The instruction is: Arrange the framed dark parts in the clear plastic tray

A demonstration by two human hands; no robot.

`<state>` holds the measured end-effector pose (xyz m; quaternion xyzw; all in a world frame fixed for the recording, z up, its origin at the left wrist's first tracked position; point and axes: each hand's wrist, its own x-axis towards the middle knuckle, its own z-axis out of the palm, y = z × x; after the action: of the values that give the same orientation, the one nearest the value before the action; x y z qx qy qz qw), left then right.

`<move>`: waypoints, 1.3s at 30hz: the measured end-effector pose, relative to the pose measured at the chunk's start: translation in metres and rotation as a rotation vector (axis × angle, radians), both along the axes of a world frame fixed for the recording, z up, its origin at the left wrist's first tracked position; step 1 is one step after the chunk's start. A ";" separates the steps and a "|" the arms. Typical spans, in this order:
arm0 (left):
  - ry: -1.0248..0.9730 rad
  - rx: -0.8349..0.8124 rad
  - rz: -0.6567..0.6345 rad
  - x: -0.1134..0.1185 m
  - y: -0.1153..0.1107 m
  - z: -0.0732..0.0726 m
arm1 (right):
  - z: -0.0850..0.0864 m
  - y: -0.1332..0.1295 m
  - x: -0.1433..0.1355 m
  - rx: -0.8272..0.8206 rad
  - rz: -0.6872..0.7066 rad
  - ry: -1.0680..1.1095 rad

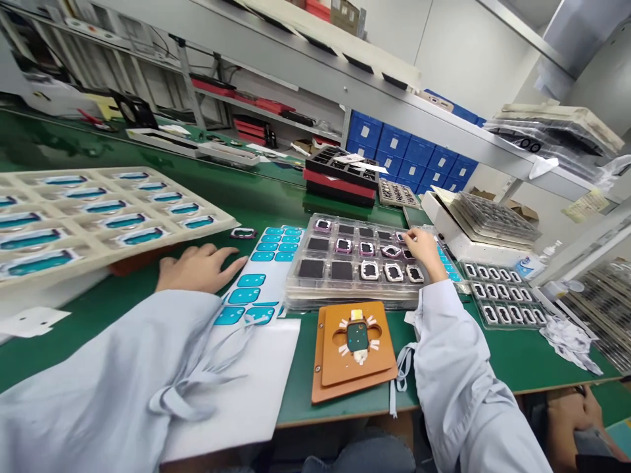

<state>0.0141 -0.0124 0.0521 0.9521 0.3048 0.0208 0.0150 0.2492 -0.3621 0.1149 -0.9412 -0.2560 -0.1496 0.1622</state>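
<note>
My left hand (197, 268) lies on the green table with fingers spread, holding nothing. Just beyond its fingertips is a small pink-and-dark rounded frame (243, 233), and to its right a sheet of teal die-cut films (246, 289). Over the back right pockets of a clear compartment tray (340, 293), my right hand (426, 248) pinches the edge of a small rounded-square frame (400, 236). Several similar white and pink frames (369, 270) sit in that tray; other pockets show dark pads. In front of the tray stands an orange fixture (357, 368) with a dark green centre.
A large beige tray (217, 220) of teal-covered parts stands left. On the right are another clear tray of frames (503, 295) and a crumpled white cloth (569, 341). Black and red trays (340, 180) and blue bins (394, 148) are behind. Another person's hands (572, 414) show lower right.
</note>
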 end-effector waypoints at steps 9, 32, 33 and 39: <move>-0.008 -0.067 -0.099 0.025 0.025 -0.010 | -0.020 -0.005 0.006 -0.013 0.021 -0.007; -0.114 -0.092 -0.098 -0.033 0.024 -0.039 | -0.024 -0.016 0.039 0.469 0.083 0.013; -0.123 -0.097 -0.113 -0.033 0.028 -0.042 | -0.023 -0.017 0.039 0.467 0.079 0.016; -0.216 -0.077 -0.135 -0.028 0.044 -0.061 | -0.022 -0.017 0.039 0.430 0.084 0.019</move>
<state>-0.0136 0.0316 -0.0089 0.9614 0.2370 0.1104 0.0857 0.2879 -0.3791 0.0925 -0.8747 -0.2558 -0.1850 0.3678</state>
